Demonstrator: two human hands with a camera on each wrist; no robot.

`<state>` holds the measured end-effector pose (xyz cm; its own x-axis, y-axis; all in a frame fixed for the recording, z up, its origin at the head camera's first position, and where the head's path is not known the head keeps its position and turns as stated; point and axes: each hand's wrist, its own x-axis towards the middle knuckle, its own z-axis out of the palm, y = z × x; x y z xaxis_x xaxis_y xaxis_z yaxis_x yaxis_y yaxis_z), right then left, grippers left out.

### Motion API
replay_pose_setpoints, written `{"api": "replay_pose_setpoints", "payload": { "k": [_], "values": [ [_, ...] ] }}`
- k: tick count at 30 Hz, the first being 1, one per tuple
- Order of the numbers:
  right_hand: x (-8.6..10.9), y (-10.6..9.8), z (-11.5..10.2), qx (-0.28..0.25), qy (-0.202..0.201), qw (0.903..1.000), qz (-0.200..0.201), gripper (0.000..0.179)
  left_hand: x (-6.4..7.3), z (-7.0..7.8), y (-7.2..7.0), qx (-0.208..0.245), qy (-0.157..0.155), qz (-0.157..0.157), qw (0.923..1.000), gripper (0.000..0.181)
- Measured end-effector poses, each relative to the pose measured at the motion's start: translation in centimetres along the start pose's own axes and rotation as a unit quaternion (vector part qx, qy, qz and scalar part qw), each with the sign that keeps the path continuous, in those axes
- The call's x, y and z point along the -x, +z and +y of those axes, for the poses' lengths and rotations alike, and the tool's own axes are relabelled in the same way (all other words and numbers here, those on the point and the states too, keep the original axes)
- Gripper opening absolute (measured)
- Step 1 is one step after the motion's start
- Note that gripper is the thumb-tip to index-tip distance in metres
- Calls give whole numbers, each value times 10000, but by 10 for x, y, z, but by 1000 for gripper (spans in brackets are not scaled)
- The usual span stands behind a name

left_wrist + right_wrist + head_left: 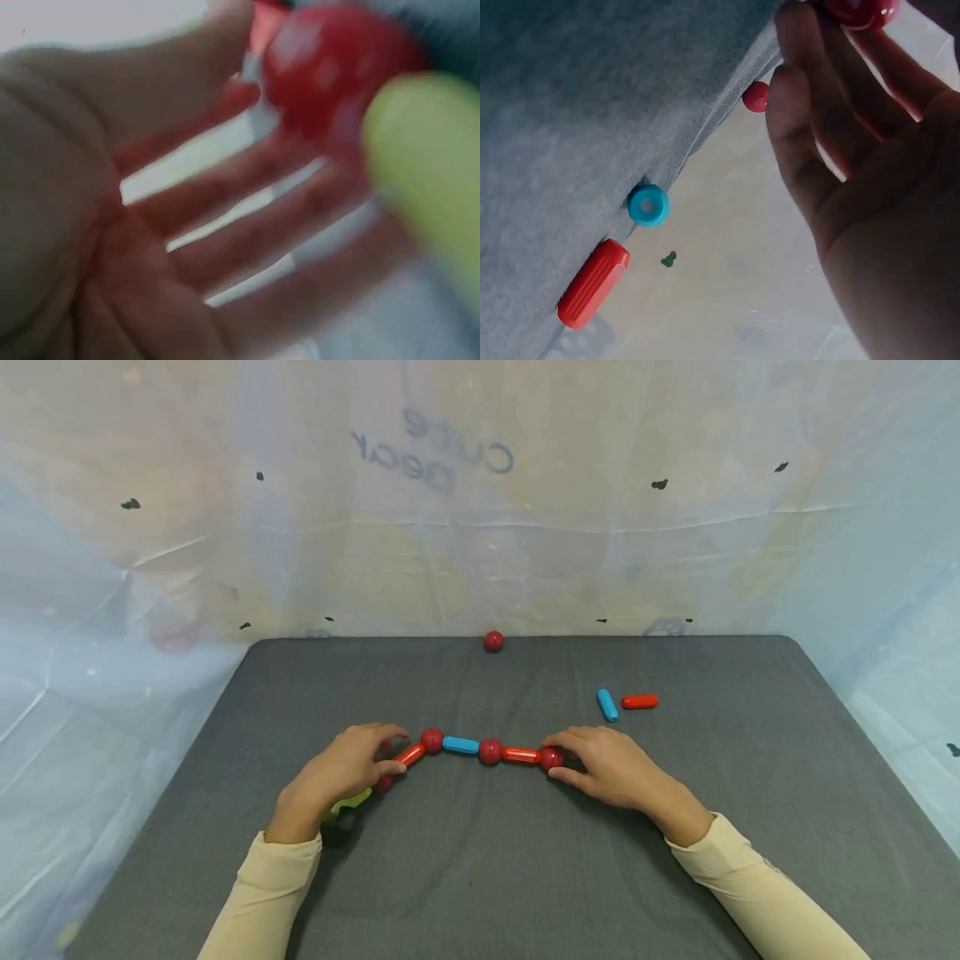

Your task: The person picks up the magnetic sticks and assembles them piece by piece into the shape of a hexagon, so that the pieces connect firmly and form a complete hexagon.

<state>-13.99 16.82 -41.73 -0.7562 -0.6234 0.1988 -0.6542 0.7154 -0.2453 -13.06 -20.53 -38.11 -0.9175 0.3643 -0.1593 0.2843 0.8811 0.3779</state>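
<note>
A bent chain of red balls and short rods lies on the grey cloth in the head view. My left hand pinches the red rod near its left end, thumb on the near side and fingertips beyond. Just below that grip are a red ball and a yellow-green rod, partly hidden under the hand from above. A blue rod links two balls mid-chain. At the right end, my right hand holds the last red ball between thumb and fingers, beside another red rod.
Beyond the right hand lie a loose blue rod and a loose red rod. One separate red ball sits at the table's far edge. Behind the grey table hangs a pale sheet with faint writing.
</note>
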Motion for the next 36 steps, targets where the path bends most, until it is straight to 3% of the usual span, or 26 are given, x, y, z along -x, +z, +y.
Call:
{"api": "replay_pose_setpoints", "payload": {
  "k": [6, 9, 12, 20, 26, 30, 36],
  "values": [
    [-2, 0, 2, -45, 113, 9999, -35, 36, 8, -9, -12, 216, -180, -767, 9967, 63],
    [-1, 0, 2, -58, 139, 9999, -30, 37, 6, -6, -8, 276, -82, -855, 9959, 68],
    [0, 0, 2, -85, 135, 9999, -10, 37, 2, 3, -1, 535, -121, -738, 9958, 66],
    [-1, 0, 3, -180, 120, 9998, 28, 35, -5, 22, 16, 1087, -719, -184, 9913, 59],
    [-2, -1, 4, -159, 142, 9998, -33, 36, -7, 33, 24, 1394, -1087, -179, 9841, 67],
    [-3, 0, 5, -171, 172, 9997, -60, 36, -7, 38, 26, 1277, -1069, -307, 9856, 70],
    [-9, 1, 6, -182, 145, 9997, -29, 35, -6, 40, 23, 360, -591, -347, 9970, 54]
  ]
}}
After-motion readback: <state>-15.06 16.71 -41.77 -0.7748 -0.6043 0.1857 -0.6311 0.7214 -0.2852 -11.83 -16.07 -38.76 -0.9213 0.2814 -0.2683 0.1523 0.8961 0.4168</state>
